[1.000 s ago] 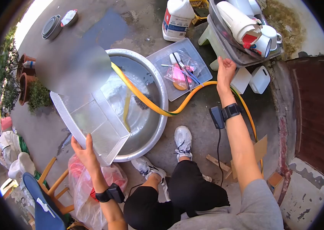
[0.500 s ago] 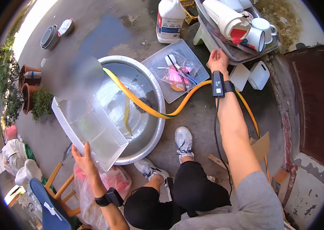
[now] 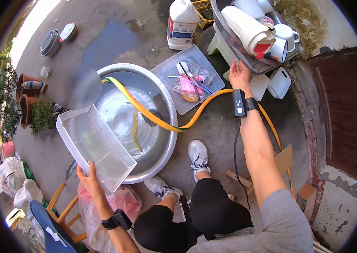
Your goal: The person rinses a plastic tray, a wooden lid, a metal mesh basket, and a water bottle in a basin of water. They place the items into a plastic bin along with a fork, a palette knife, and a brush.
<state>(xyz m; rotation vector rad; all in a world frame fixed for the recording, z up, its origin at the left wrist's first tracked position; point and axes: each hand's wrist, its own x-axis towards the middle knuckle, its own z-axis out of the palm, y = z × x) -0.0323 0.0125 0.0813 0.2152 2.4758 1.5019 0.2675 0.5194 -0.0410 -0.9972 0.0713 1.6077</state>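
My left hand grips the near long edge of a white, fine-mesh plastic basket, which is tilted over the left side of a large metal basin. Water stands in that basin, and a yellow hose runs across its rim. Over at the upper right, my right hand is palm up with its fingers stretched out. Its fingertips are right at the lower edge of a grey plastic tub loaded with white mugs and a white pitcher-like container.
Beside the basin lies a clear shallow tray with brushes and pink items in a bag. A large white jug stands behind it. Plastic bags and a blue chair are at lower left; potted plants at left. A blurred patch covers part of the basin's far side.
The mesh basket in my left hand has tipped so more of its inside shows. My right hand has stayed by the tub's edge. The whole view has shifted slightly.
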